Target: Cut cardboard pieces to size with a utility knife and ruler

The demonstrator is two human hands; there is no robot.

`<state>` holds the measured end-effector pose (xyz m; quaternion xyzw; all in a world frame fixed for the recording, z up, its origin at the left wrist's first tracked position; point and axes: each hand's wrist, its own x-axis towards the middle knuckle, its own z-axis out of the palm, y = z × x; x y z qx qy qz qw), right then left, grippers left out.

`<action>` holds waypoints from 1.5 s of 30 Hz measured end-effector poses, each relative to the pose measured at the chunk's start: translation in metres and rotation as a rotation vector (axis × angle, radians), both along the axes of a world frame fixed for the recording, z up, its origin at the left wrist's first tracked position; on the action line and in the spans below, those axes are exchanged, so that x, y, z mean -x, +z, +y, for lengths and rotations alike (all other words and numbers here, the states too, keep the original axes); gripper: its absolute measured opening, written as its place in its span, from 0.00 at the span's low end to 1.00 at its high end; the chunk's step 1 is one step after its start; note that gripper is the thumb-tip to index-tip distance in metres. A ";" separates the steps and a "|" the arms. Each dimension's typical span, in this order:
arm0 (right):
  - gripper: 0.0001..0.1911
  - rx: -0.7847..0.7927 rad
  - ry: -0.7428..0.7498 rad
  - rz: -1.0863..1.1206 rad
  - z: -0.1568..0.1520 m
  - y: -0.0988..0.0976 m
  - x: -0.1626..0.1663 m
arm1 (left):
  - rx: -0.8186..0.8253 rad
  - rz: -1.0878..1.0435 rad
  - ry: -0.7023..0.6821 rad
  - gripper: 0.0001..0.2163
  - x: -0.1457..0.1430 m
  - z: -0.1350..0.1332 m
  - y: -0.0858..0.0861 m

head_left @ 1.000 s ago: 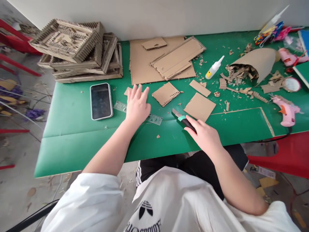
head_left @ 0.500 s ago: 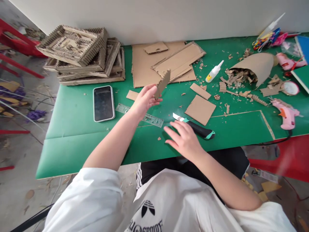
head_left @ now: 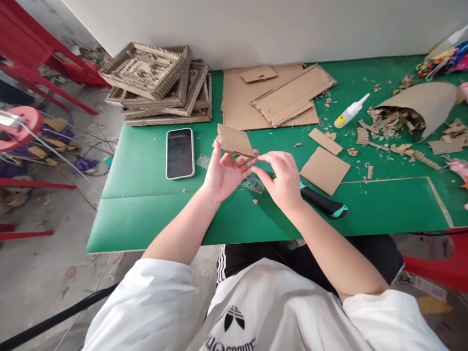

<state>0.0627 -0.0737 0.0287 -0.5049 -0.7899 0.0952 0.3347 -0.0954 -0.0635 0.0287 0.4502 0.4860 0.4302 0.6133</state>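
Note:
A small cardboard piece [head_left: 234, 140] is held up over the table, tilted, its corrugated edge toward me. My left hand [head_left: 223, 179] grips it from below, thumb at its left edge and fingers beneath. At its right corner, the thumb and forefinger of my right hand [head_left: 283, 179] pinch the edge. Under the hands lies a clear ruler [head_left: 255, 184], partly covered. A utility knife [head_left: 323, 200] with a black and teal handle rests beside my right hand, its blade hidden. Beyond it are a cardboard square [head_left: 325, 170] and a narrow cardboard strip [head_left: 325, 141].
A phone [head_left: 180, 154] lies on the green table [head_left: 146, 219], left of my hands. Behind it rise stacked cardboard frames [head_left: 161, 92]. Larger cardboard sheets [head_left: 234, 107] lie at the back. A glue bottle [head_left: 351, 111] and a cardboard cone with scraps [head_left: 420, 105] are to the right.
The cardboard piece has turned from nearly upright to a flatter tilt. My right hand has come up from near the knife and closed on its corner. The view has shifted left.

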 end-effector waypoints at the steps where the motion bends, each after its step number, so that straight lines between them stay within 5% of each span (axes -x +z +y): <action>1: 0.19 -0.021 0.024 0.003 0.003 0.003 0.004 | -0.006 -0.017 -0.001 0.38 -0.002 -0.001 -0.001; 7: 0.20 0.014 0.095 0.049 0.017 0.008 0.012 | 0.000 -0.141 -0.066 0.32 -0.008 -0.004 -0.008; 11: 0.21 0.054 -0.131 0.108 0.023 0.005 -0.002 | -0.225 0.182 0.156 0.35 0.001 0.000 -0.014; 14: 0.20 0.092 -0.106 0.157 0.026 0.003 -0.010 | -0.350 0.369 0.255 0.27 0.003 0.003 -0.015; 17: 0.20 0.109 -0.118 0.350 0.031 0.001 -0.016 | -0.299 0.271 0.298 0.12 0.001 0.006 -0.017; 20: 0.17 0.095 -0.228 0.697 0.039 -0.001 -0.026 | -0.268 0.092 0.383 0.11 0.000 0.009 -0.019; 25: 0.24 0.195 0.132 0.941 0.041 0.000 -0.032 | -0.189 -0.075 0.359 0.14 0.000 0.011 -0.022; 31: 0.34 0.287 0.189 0.808 0.033 0.006 -0.026 | -0.123 -0.070 0.310 0.18 -0.006 0.005 -0.022; 37: 0.28 0.412 0.286 0.578 0.032 -0.003 -0.018 | -0.176 -0.188 0.409 0.21 0.011 0.013 -0.013; 41: 0.31 0.356 0.349 0.125 0.023 -0.009 -0.005 | -0.257 -0.224 0.672 0.22 0.030 0.024 -0.015; 45: 0.29 0.348 0.388 -0.336 0.014 -0.013 0.009 | -0.266 -0.224 0.759 0.19 0.032 0.027 -0.020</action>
